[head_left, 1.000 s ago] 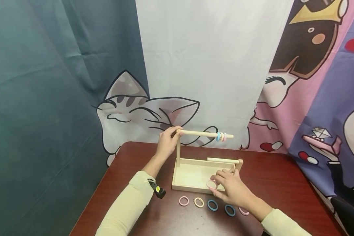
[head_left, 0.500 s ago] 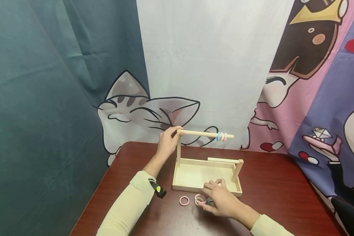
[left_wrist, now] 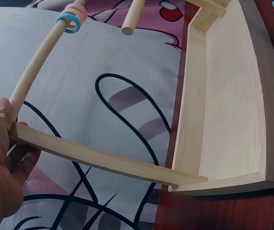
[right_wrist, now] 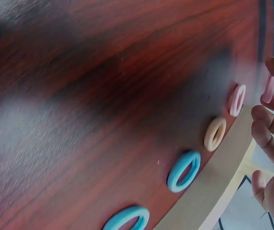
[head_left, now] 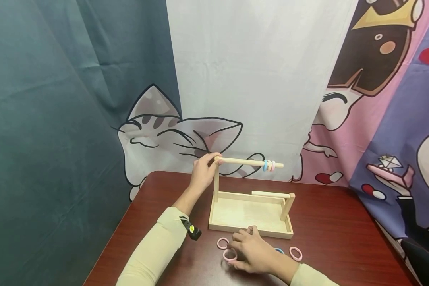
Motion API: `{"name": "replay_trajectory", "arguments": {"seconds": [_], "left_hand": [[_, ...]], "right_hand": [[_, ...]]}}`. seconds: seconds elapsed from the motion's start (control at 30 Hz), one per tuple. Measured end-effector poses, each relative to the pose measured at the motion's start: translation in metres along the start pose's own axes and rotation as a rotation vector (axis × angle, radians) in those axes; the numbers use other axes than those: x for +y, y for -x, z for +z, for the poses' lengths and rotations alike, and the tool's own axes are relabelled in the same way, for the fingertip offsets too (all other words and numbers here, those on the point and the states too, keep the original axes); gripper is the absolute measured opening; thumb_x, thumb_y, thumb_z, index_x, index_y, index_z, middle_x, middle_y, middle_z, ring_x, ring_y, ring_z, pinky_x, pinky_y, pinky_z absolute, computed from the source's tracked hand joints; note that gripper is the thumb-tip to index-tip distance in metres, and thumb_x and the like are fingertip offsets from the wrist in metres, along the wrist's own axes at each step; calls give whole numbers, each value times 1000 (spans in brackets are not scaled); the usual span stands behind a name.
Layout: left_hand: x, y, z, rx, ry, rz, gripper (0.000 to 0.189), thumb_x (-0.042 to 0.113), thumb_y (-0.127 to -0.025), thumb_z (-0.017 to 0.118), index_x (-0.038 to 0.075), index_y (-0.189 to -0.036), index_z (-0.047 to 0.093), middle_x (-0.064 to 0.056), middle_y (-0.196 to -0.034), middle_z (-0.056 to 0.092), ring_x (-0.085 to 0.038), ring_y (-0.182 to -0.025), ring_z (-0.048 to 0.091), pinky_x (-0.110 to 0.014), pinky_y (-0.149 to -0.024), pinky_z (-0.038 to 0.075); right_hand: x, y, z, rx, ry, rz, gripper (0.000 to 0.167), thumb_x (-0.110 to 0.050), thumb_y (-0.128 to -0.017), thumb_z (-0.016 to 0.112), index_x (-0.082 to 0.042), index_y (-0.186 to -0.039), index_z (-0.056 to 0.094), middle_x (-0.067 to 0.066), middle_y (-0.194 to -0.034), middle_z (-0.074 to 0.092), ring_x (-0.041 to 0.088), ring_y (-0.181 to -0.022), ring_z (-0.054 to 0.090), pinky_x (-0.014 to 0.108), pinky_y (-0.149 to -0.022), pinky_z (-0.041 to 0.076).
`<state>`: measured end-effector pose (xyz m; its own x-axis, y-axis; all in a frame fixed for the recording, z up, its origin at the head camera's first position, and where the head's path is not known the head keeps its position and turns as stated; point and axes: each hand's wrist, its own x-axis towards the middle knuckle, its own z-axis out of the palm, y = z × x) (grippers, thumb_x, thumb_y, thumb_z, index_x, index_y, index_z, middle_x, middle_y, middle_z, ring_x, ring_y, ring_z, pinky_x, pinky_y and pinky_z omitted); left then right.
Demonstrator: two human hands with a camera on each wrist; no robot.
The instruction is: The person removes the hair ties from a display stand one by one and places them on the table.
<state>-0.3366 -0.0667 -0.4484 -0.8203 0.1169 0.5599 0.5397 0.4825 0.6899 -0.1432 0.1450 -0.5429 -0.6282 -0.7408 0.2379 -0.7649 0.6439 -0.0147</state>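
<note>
At the left post of a wooden stand (head_left: 216, 182), my left hand (head_left: 202, 171) grips the top corner where the upper rod (head_left: 241, 161) begins. Blue, cream and pink rings (left_wrist: 72, 18) hang near that rod's free end. My right hand (head_left: 254, 253) pinches a pink ring (head_left: 230, 255) between thumb and finger, over the table in front of the stand. Just beyond it lies another pink ring (head_left: 223, 243). In the right wrist view, a cream ring (right_wrist: 215, 134) and two blue rings (right_wrist: 184, 171) lie in a row; the right hand mostly hides these in the head view.
The stand's shallow tray (head_left: 250, 229) rests on the dark red table (head_left: 325, 222). A shorter rod (head_left: 270, 194) juts left from the low right post (head_left: 287, 207). One more pink ring (head_left: 295, 254) lies at the right. A cartoon-printed curtain (head_left: 261, 79) hangs behind.
My right hand has carried the pink ring left and towards me, from over the tray to the table in front. The pink ring at the right is uncovered. The left hand stays put.
</note>
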Motion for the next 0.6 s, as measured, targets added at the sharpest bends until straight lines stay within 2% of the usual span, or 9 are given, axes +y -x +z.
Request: {"name": "replay_trajectory", "arguments": {"seconds": [0.27,0.43,0.6], "left_hand": [[-1,0,-1,-6,5,2,32,40,-99,78,19,-123,82,-6,-108,80,-22,-91,74,-41,-83,61],[-2,2,-2,0,3,2,31,38,-98,80,19,-122,82,-6,-107,80,-22,-90,73,-40,-82,61],[-1,0,-1,-3,0,5,30,36,-98,80,19,-122,82,-6,-107,79,-22,-88,71,-39,-80,59]], "right_hand": [[-12,-11,8,-47,-5,-82,34,-59,-100,76,-33,-123,77,-15,-114,68,4,-108,61,40,-84,42],[-17,-16,10,-72,-1,-126,33,-60,-99,77,-37,-123,76,-16,-115,68,2,-103,56,34,-81,33],[-19,-16,13,-45,17,-143,31,-61,-96,79,-39,-119,76,-16,-113,65,1,-101,57,32,-80,30]]}}
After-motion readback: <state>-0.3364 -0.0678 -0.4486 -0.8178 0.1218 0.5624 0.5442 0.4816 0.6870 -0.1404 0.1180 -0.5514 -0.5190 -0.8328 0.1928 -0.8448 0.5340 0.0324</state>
